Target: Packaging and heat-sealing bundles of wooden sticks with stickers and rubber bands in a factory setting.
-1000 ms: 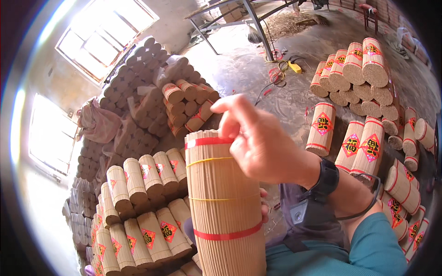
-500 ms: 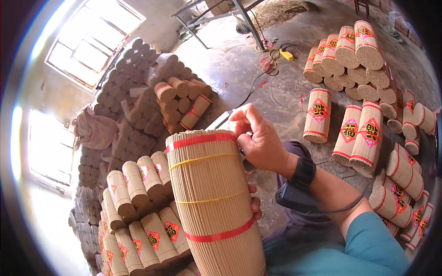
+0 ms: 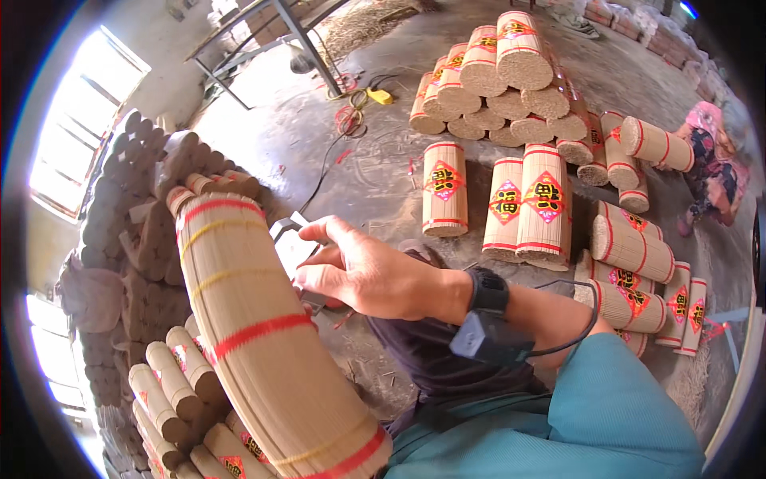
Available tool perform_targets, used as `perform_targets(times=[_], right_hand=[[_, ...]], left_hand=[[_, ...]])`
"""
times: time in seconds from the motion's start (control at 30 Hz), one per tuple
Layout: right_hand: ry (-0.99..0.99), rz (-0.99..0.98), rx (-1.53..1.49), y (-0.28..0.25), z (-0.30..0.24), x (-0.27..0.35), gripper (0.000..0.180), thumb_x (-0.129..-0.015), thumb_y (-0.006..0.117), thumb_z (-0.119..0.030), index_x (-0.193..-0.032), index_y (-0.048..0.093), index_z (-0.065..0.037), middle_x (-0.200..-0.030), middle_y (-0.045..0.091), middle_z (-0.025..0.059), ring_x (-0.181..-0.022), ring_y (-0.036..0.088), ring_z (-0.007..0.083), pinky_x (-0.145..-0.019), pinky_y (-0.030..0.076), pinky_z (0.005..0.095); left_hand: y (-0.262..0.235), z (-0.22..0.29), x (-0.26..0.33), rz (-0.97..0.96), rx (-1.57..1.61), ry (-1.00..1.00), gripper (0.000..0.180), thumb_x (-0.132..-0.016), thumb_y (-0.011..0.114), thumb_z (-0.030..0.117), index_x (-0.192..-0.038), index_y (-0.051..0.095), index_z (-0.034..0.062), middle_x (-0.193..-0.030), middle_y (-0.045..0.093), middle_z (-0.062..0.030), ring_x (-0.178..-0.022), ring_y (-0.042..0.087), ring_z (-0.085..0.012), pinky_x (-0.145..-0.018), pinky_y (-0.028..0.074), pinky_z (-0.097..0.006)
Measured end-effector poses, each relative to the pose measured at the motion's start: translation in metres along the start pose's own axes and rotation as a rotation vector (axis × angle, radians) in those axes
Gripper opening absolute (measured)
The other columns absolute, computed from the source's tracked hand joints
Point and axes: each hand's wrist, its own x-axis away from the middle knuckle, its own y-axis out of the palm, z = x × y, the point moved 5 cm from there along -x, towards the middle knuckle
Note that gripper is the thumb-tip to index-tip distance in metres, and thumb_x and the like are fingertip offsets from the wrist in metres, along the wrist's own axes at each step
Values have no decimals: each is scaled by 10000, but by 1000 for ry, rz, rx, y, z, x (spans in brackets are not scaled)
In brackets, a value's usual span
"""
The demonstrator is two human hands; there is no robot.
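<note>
A large round bundle of thin tan sticks (image 3: 267, 335) slants across the lower left, tied with red and yellow bands and blurred by motion. My left hand (image 3: 308, 306) is nearly all hidden behind it; only a sliver of finger shows at its right edge. My right hand (image 3: 367, 275) is just right of the bundle's upper part, fingers curled and thumb pointing left. By its fingertips is a pale, dark-edged piece (image 3: 291, 246); its kind, and whether it is gripped, I cannot make out. A dark strap with a small box (image 3: 491, 339) sits on my right wrist.
Several labelled bundles (image 3: 445, 189) stand on the floor, others lie stacked (image 3: 523, 60) behind. More bundles (image 3: 163, 391) are at lower left, beside a tall stack (image 3: 120, 231). A person in pink (image 3: 716, 164) is at far right. A yellow power strip (image 3: 380, 96) lies near a metal frame (image 3: 307, 44).
The view has swung right. The bundle has moved left and tilted over. My right hand has left its top rim and is beside it, by the pale piece. A person shows at right.
</note>
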Motion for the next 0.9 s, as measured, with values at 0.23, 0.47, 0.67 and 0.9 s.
perform_targets(times=[0.23, 0.47, 0.67, 0.9], right_hand=[[-81, 93, 68, -48, -4, 30, 1104, -778, 692, -575, -1461, 69, 26, -1378, 396, 189, -1262, 423, 225, -1042, 361, 344], [-108, 322, -431, -120, 31, 104, 742, -829, 673, -349, -1381, 320, -1, -1276, 514, 131, -1119, 548, 174, -948, 465, 331], [-92, 555, -495, -164, 72, 197, 727, -864, 571, -477, -1377, 355, -8, -1255, 560, 157, -1090, 599, 207, -928, 505, 344], [-228, 1038, -541, -204, 83, 308, 751, -872, 498, -580, -1363, 389, -22, -1254, 554, 162, -1101, 591, 255, -918, 510, 393]], left_hand=[[67, 16, -72, 239, -75, 371, 544, -967, 469, 445, -1323, 452, 34, -1241, 585, -123, -1079, 600, -242, -942, 485, -406], [103, -26, -135, -101, -313, 254, 638, -964, 460, 454, -1417, 314, 28, -1378, 460, -152, -1222, 488, -256, -1027, 390, -411], [74, -34, -138, -48, -420, 175, 682, -920, 514, 454, -1436, 311, 56, -1377, 446, -170, -1216, 498, -336, -987, 432, -448], [31, -26, -110, 28, -414, 239, 699, -930, 499, 469, -1435, 302, 29, -1376, 445, -190, -1212, 501, -359, -1004, 427, -465]])
